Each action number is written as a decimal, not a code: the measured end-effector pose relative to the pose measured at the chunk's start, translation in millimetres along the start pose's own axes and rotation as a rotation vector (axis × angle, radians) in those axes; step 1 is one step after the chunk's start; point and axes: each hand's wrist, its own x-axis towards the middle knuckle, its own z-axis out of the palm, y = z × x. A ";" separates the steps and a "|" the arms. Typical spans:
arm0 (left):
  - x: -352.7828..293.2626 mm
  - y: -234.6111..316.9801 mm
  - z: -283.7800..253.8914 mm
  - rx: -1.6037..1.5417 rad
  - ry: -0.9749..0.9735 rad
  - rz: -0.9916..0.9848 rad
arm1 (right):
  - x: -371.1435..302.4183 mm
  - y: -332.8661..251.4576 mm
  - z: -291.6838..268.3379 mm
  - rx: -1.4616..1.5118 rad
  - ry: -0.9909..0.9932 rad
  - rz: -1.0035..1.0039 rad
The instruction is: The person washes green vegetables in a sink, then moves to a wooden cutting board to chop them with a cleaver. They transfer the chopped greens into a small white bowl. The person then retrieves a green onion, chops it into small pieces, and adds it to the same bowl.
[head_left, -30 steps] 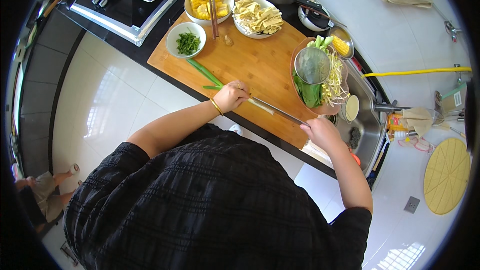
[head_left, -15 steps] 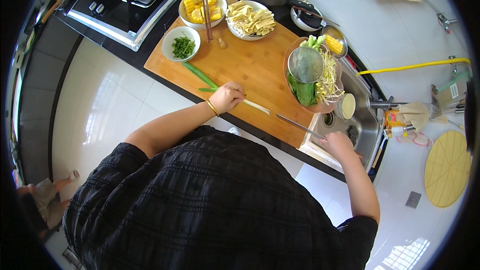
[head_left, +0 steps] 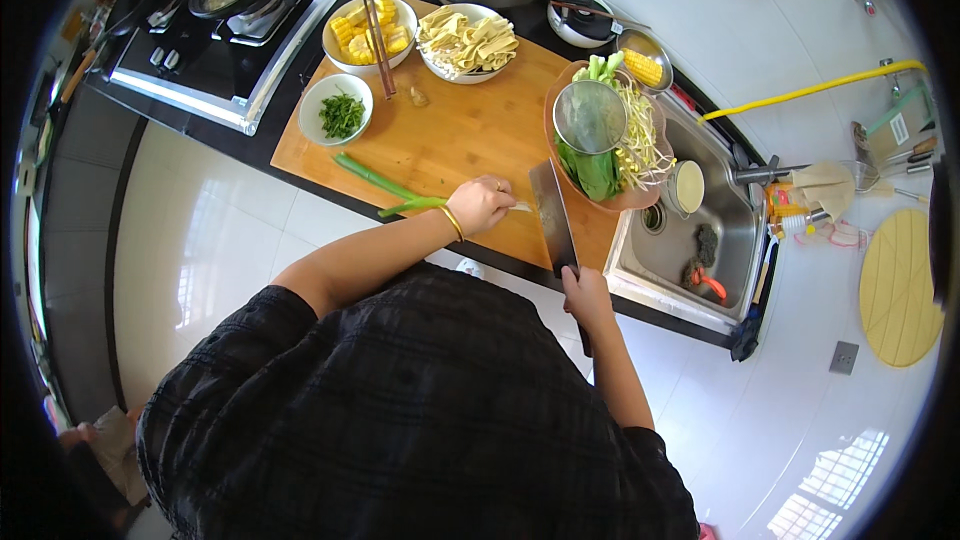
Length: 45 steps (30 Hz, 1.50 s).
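Note:
A long green onion [head_left: 385,185] lies across a wooden cutting board [head_left: 450,130]. My left hand [head_left: 482,203], with a gold bangle at the wrist, presses down on the onion's white end near the board's front edge. My right hand [head_left: 586,292] grips the handle of a cleaver [head_left: 553,215], whose broad blade stands just right of my left hand, over the board's right end.
On the board stand a small bowl of chopped greens [head_left: 337,110], a bowl of corn pieces [head_left: 370,32] with chopsticks across it, and a bowl of tofu strips [head_left: 468,42]. A basket of vegetables with a strainer [head_left: 603,135] sits beside the sink [head_left: 690,240]. A stove [head_left: 225,20] with a pan is at left.
My right hand has swung the cleaver from low over the sink edge up onto the board beside my left hand. The left hand stays on the green onion.

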 end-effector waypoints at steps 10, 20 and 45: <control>5.7 -3.9 9.1 -0.110 0.043 -0.009 | -7.4 -45.0 0.4 -0.118 0.056 -0.023; 2.8 -1.5 11.9 -0.146 0.137 -0.088 | -1.9 -41.7 13.1 -0.098 0.048 0.018; -10.8 -4.5 -15.5 0.187 -0.014 0.192 | 3.7 -60.2 10.1 -0.178 0.044 0.001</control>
